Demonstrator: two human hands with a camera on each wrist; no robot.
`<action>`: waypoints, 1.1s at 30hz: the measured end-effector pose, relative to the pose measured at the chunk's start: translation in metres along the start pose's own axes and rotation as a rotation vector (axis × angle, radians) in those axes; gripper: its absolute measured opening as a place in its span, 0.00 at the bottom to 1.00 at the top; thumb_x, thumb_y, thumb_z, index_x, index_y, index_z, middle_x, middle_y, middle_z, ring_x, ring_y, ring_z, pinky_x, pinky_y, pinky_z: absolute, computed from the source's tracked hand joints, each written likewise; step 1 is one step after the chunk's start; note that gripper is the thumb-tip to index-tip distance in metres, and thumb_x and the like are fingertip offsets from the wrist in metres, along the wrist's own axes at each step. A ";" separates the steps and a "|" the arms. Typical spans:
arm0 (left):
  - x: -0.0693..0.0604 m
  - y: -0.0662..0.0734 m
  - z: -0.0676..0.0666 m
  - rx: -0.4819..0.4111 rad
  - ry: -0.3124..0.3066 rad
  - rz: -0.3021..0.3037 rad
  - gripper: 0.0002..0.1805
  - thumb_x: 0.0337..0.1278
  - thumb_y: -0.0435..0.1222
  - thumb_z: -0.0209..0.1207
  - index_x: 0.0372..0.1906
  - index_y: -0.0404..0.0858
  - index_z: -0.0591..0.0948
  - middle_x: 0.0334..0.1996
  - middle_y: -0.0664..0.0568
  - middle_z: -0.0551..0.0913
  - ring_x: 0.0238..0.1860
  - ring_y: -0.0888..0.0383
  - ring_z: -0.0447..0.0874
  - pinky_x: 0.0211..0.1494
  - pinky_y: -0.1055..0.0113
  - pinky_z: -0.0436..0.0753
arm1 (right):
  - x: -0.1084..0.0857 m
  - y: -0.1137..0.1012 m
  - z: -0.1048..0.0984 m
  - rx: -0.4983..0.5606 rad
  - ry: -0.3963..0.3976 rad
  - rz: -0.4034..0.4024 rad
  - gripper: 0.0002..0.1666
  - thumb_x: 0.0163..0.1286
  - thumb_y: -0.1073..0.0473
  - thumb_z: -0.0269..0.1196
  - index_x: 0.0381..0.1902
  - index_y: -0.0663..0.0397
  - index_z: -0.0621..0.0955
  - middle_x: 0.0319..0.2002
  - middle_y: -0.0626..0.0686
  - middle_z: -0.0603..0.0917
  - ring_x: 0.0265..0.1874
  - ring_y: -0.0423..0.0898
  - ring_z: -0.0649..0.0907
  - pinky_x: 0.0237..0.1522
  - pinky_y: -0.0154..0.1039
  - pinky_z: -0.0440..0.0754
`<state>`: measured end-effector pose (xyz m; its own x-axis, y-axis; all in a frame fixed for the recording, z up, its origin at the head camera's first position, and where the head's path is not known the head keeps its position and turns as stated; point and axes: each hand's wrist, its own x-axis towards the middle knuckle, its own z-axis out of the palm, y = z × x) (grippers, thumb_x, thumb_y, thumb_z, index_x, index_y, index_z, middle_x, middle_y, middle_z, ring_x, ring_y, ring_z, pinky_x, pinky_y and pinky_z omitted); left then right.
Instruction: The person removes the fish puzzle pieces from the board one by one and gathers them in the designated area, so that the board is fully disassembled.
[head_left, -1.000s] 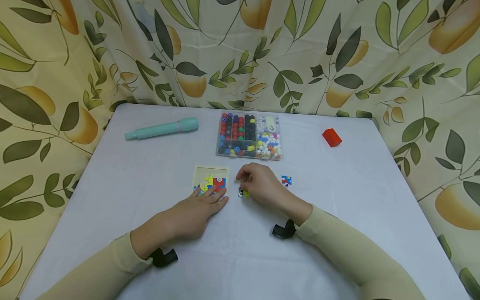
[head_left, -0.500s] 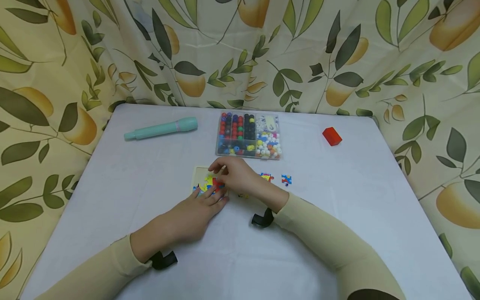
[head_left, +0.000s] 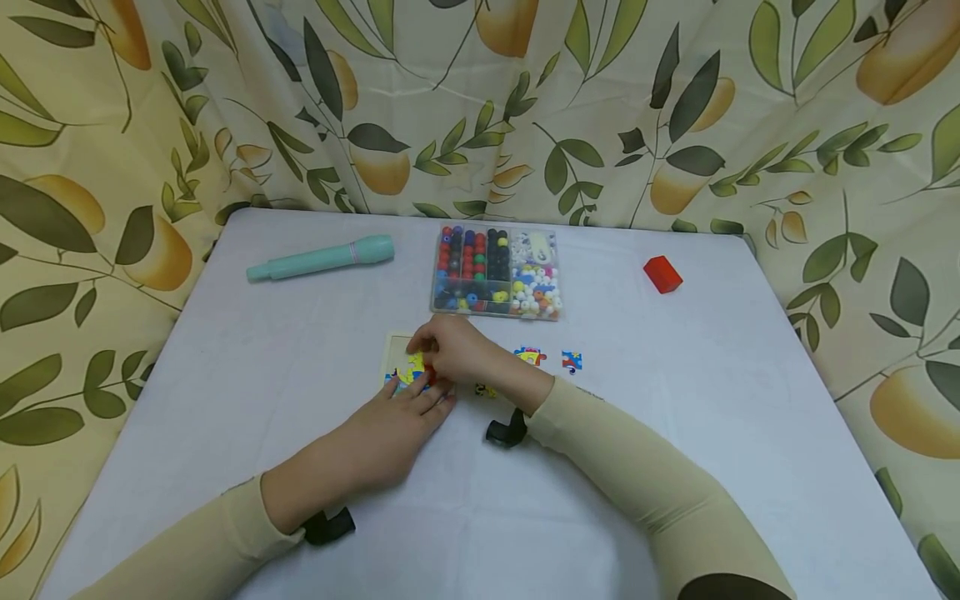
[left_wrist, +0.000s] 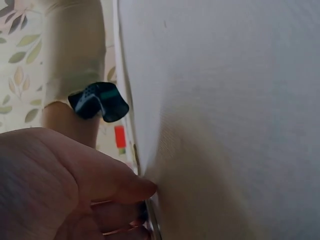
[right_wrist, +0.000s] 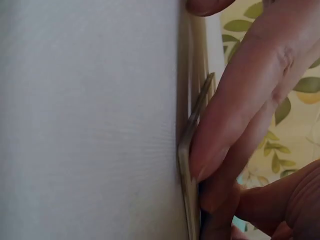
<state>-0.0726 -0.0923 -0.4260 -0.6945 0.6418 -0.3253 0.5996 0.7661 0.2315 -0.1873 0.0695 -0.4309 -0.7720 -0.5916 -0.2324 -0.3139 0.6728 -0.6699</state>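
In the head view, a small pale-framed puzzle board lies on the white table, partly filled with yellow, red and blue pieces. My left hand rests with spread fingers on its lower part, covering much of the picture. From the right, my right hand reaches over the board with bent fingers and pinches a small puzzle piece, mostly hidden by the fingers. The right wrist view shows the fingertips low at the board's edge. Loose puzzle pieces lie right of the board: one, another, and a yellowish one under the right wrist.
A clear compartment box of coloured beads stands behind the board. To its left lies a mint-green tube, to its right a red block. A patterned curtain hangs behind the table.
My right hand has moved left from the loose pieces to over the board, uncovering a red and yellow piece. The left hand has stayed on the board.
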 end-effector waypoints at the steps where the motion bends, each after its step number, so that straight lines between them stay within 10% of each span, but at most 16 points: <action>1: 0.000 0.000 0.000 0.004 0.005 0.006 0.35 0.80 0.35 0.55 0.86 0.44 0.62 0.88 0.51 0.56 0.89 0.46 0.47 0.82 0.30 0.61 | 0.000 0.000 0.000 0.000 -0.003 0.001 0.15 0.77 0.70 0.63 0.53 0.54 0.91 0.44 0.50 0.91 0.42 0.46 0.83 0.45 0.38 0.82; 33: 0.000 -0.004 -0.004 -0.115 -0.057 0.020 0.37 0.74 0.33 0.59 0.85 0.45 0.65 0.88 0.55 0.55 0.90 0.49 0.46 0.84 0.31 0.60 | -0.002 0.003 0.003 0.058 -0.001 0.040 0.13 0.78 0.68 0.62 0.51 0.51 0.91 0.48 0.51 0.90 0.44 0.45 0.85 0.52 0.42 0.85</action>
<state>-0.0769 -0.0954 -0.4235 -0.6568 0.6568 -0.3703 0.5617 0.7539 0.3408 -0.1855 0.0718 -0.4346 -0.7826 -0.5654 -0.2604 -0.2503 0.6690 -0.6999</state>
